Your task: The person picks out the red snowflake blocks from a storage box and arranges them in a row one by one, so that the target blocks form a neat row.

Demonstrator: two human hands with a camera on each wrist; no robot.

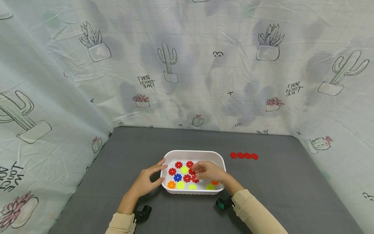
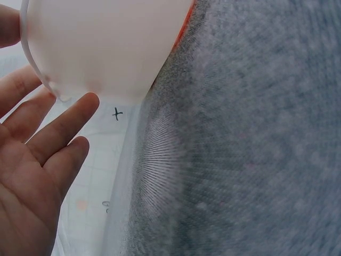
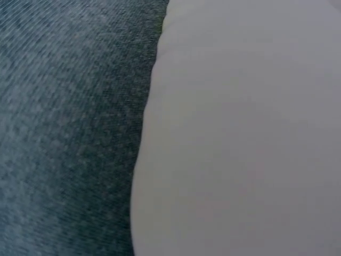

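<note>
The left hand [image 1: 147, 182] is resting with straight fingers against the left wall of the white tray [image 1: 194, 152] on the grey worktop [image 1: 292, 188], while the right hand [image 1: 208, 170] is reaching into it from the right, fingertips pinching a red disc [image 1: 192, 172] among the coloured ones.

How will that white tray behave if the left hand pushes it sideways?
The tray looks like thin plastic, so probably light and apt to slide on the gray mat. Its low, wide shape should resist tipping. The discs lying loose inside may shift. The left hand touches its side, steadying it.
</note>
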